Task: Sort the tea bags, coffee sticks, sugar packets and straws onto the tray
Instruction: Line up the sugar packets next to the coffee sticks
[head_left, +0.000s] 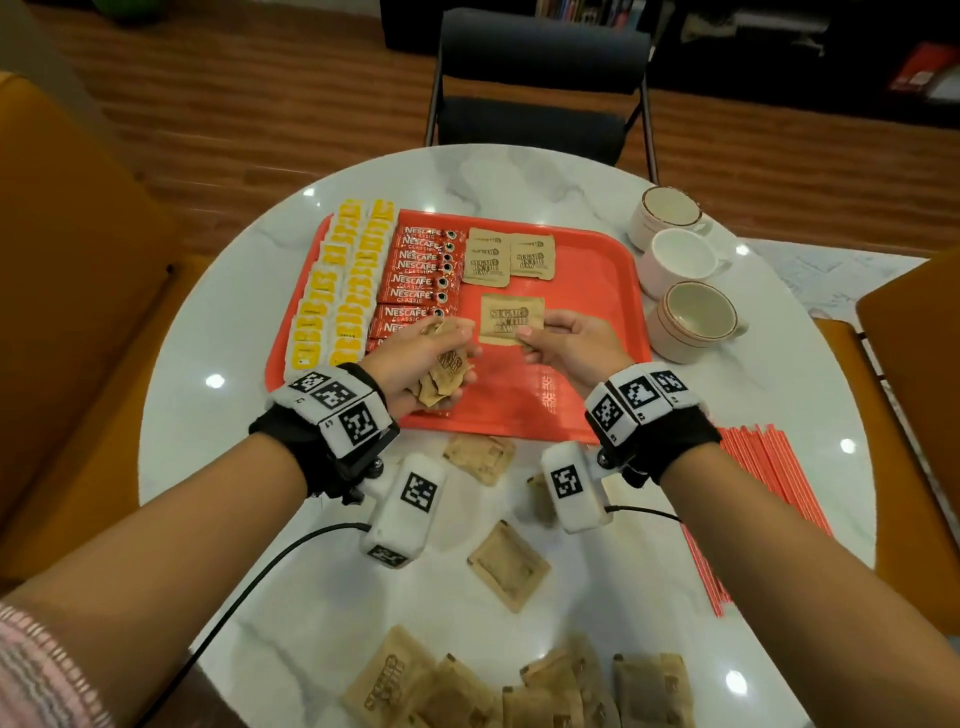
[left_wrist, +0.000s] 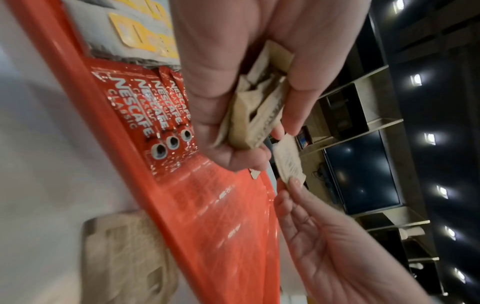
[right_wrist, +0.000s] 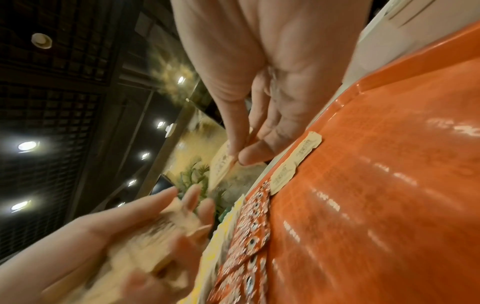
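A red tray lies on the round white table. It holds yellow tea bags in two columns at the left, red coffee sticks beside them, and brown sugar packets at the back. My left hand grips a bunch of sugar packets over the tray's near left part. My right hand pinches a single sugar packet by its near edge, held above the tray's middle. Red straws lie on the table at the right.
Three cups stand to the right of the tray. Several loose sugar packets lie on the table near me, with a heap at the front edge. A black chair stands behind the table.
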